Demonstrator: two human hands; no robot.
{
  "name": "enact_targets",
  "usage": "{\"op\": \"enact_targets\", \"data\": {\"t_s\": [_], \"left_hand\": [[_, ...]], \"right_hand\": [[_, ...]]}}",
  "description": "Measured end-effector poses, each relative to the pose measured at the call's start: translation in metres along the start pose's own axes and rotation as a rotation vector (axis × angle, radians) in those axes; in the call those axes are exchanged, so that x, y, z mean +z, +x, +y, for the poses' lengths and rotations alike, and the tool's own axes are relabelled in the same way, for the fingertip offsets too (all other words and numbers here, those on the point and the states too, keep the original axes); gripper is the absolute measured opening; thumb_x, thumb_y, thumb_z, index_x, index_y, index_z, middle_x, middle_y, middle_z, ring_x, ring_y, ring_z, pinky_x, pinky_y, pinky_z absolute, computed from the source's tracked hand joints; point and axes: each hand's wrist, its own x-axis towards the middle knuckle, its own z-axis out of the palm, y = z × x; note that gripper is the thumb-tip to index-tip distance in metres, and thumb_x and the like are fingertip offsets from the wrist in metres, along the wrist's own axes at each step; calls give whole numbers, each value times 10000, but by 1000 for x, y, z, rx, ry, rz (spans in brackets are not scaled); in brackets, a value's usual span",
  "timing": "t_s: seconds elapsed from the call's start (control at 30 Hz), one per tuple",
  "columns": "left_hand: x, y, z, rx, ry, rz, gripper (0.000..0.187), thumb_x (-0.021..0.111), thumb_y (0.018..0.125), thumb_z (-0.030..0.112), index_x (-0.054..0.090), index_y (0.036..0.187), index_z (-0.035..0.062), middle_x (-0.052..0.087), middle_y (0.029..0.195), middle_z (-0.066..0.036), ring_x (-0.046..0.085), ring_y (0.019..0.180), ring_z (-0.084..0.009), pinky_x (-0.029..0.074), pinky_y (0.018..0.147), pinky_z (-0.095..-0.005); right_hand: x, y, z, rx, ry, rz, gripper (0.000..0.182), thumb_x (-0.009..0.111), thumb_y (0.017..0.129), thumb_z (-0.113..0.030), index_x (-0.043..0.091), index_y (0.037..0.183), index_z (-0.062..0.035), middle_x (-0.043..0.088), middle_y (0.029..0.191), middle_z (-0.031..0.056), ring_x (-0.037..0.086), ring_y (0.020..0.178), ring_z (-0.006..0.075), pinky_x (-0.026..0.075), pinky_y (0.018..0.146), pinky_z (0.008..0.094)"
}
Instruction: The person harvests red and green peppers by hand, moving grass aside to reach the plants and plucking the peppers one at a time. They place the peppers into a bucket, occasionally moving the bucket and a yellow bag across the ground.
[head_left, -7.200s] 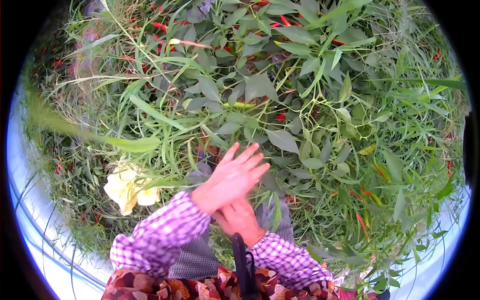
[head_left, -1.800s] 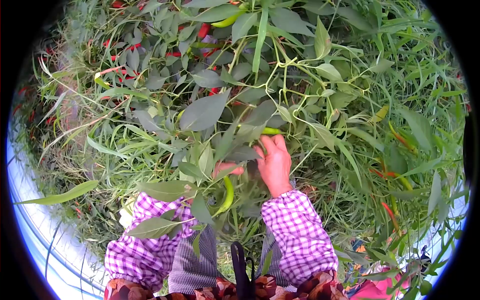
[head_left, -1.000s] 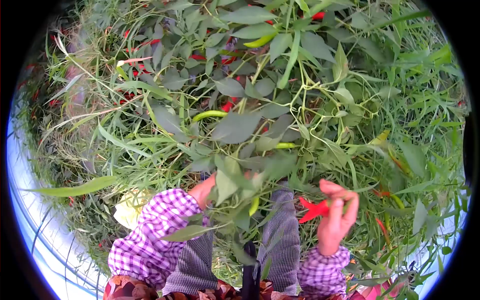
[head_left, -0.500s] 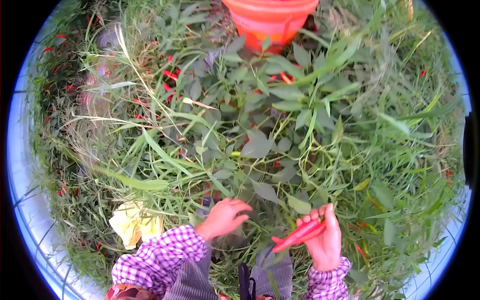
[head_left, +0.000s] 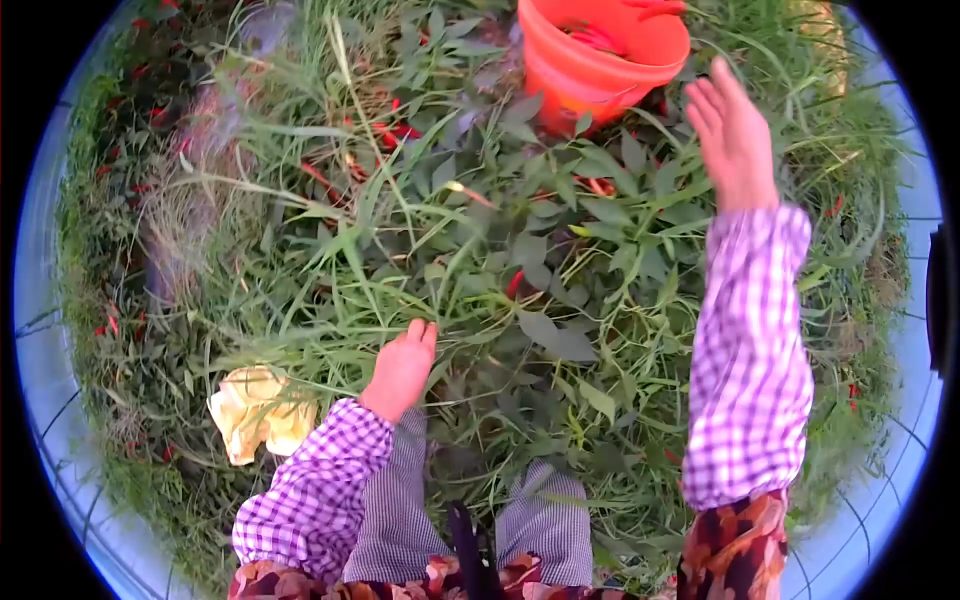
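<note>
Beside the right side of an orange-red bucket (head_left: 600,85), my right hand (head_left: 738,145) is stretched out with its fingers extended, holding nothing. Red chili peppers (head_left: 655,8) show just above the bucket's rim at the top of the view; whether they are in the air or resting cannot be told. More red chilies (head_left: 598,40) lie inside the bucket. My left hand (head_left: 402,370) is low among grass blades, its fingers drawn together at the tips; what they grip, if anything, is hidden. Near it, a red chili (head_left: 515,284) hangs among green leaves (head_left: 555,335).
A crumpled pale yellow piece of material (head_left: 262,412) lies in the grass left of my left sleeve. Dense grass and pepper plants surround my legs (head_left: 545,520). Several red chilies (head_left: 390,130) show between stems at upper left. Something yellow (head_left: 825,40) stands at upper right.
My right hand has moved up and away to the bucket and let go of the red chilies it held. My left hand has shifted slightly left and up into the grass. The bucket shows lower in view.
</note>
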Motion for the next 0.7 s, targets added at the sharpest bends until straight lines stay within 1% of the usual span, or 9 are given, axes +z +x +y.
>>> {"op": "enact_targets", "data": {"t_s": [0.07, 0.13, 0.2, 0.27, 0.33, 0.47, 0.6, 0.67, 0.7], "left_hand": [[23, -13, -14, 0, -62, 8, 391, 553, 779, 27, 562, 1170, 29, 557, 985, -135, 652, 787, -264, 546, 622, -369], [33, -24, -15, -70, -130, -13, 326, 542, 810, 55, 582, 1133, 62, 564, 964, -135, 641, 702, -297, 536, 593, -396], [41, -29, -18, -106, -154, 15, 294, 533, 828, 68, 588, 1116, 79, 566, 934, -133, 632, 650, -315, 531, 575, -411], [42, -28, -21, -140, -143, 20, 181, 508, 878, 96, 603, 1031, 80, 583, 922, -133, 626, 618, -330, 523, 555, -436], [32, -19, -25, -117, -79, 55, 169, 527, 870, 86, 613, 1014, 67, 587, 896, -132, 629, 616, -322, 525, 544, -418], [9, 11, -42, -71, 17, 167, 149, 572, 828, 52, 636, 963, 53, 589, 838, -125, 634, 613, -298, 531, 533, -374], [-5, 25, -44, 1, 48, 196, 151, 579, 825, 60, 647, 960, 64, 592, 812, -104, 636, 614, -290, 525, 536, -370], [-10, 27, -40, -43, 33, 121, 137, 578, 863, 81, 651, 977, 57, 609, 857, -114, 630, 672, -319, 518, 587, -392], [-11, 26, -39, -66, 27, 87, 133, 578, 882, 91, 652, 986, 53, 617, 879, -120, 628, 700, -333, 515, 613, -403]], "right_hand": [[-16, -41, 43, -82, -384, -190, 356, 711, 846, -266, 636, 1082, -9, 664, 910, 46, 583, 789, 99, 459, 733, 265], [-30, -99, 103, -4, -527, -424, 226, 697, 851, -220, 666, 947, -17, 659, 872, 52, 604, 775, 157, 478, 802, 293], [-54, -152, 163, 206, -678, -705, 246, 699, 802, -219, 670, 954, -28, 654, 888, 102, 635, 888, 210, 485, 835, 322], [-83, -209, 194, -20, -1259, -1031, 296, 708, 789, -270, 670, 986, -53, 653, 988, 98, 628, 973, 276, 495, 854, 402], [-119, -267, 207, -174, -1420, -1135, 320, 712, 744, -282, 672, 985, -75, 605, 1134, 146, 511, 1184, 358, 404, 970, 513], [-195, -322, 227, -82, -1879, -1191, 216, 554, 835, -194, 658, 974, -65, 535, 1288, 151, 316, 1368, 355, 297, 1052, 582], [-275, -307, 247, -82, -2027, -975, 229, 553, 845, -153, 648, 1005, -21, 521, 1319, 161, 401, 1328, 307, 380, 1040, 446], [-293, -292, 239, 201, -2040, -922, 186, 559, 816, -96, 636, 974, -35, 546, 1304, 134, 539, 1149, 299, 428, 970, 396], [-301, -290, 236, 114, -2052, -926, 190, 555, 813, -86, 632, 978, -32, 548, 1303, 135, 548, 1122, 299, 427, 968, 388]]}}
